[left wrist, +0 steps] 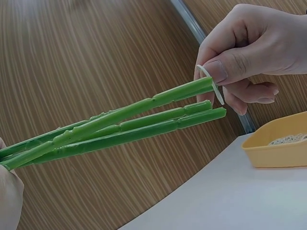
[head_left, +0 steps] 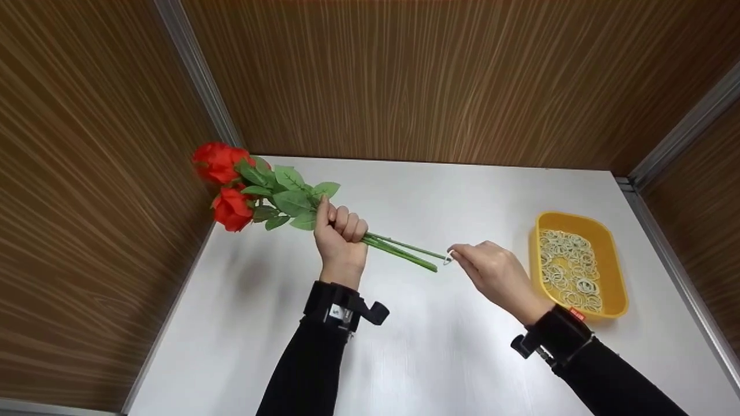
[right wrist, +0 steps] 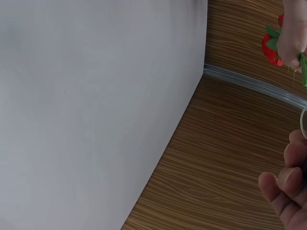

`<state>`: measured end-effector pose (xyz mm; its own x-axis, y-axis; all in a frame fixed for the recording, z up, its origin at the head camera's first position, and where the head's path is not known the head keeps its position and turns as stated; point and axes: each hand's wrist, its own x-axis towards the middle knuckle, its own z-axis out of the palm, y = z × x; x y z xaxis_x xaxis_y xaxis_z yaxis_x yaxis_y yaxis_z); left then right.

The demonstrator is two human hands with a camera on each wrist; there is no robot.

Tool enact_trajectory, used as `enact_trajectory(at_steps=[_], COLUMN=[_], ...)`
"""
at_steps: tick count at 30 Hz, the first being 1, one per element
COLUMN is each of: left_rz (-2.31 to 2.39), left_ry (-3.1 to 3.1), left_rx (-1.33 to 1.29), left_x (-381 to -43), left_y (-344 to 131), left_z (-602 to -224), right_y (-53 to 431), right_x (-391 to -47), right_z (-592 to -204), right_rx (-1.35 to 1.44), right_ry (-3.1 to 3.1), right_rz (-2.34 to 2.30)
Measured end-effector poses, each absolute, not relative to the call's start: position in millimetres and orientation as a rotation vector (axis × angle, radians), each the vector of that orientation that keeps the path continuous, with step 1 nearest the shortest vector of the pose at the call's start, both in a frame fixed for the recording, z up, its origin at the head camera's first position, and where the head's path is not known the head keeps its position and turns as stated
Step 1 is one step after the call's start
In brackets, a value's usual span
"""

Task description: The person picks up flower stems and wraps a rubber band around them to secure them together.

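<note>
A bunch of red artificial roses (head_left: 232, 209) with green leaves is gripped by my left hand (head_left: 342, 245) around its stems, blooms toward the left. The green stems (left wrist: 139, 125) stick out to the right of that fist, their cut ends slightly spread. My right hand (head_left: 497, 274) pinches a thin whitish rubber band (left wrist: 217, 88) between thumb and forefinger, right at the stem ends. In the left wrist view the band overlaps the tip of the uppermost stem. In the right wrist view only part of the band (right wrist: 303, 122) shows, at the frame's edge.
A yellow plastic tray (head_left: 614, 277) holding many pale rubber bands (head_left: 569, 268) stands at the right on the white table (head_left: 416, 358). Brown wood-grain panels (head_left: 404, 81) with metal edge strips enclose the table at the back and both sides.
</note>
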<state>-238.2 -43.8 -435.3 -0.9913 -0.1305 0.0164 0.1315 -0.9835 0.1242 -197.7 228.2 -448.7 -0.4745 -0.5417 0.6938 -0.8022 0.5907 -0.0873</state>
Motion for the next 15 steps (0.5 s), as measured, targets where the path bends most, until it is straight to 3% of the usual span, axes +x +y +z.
enact_trajectory(at_steps=[15], left_rz=[-3.006], left_ry=[-0.302], left_rx=[0.035], left_x=[-237], left_y=[-39], left_z=[-440], right_y=[208], right_x=[-207], right_z=[-442], right_rx=[1.167], right_ry=[-2.210], right_rz=[0.529])
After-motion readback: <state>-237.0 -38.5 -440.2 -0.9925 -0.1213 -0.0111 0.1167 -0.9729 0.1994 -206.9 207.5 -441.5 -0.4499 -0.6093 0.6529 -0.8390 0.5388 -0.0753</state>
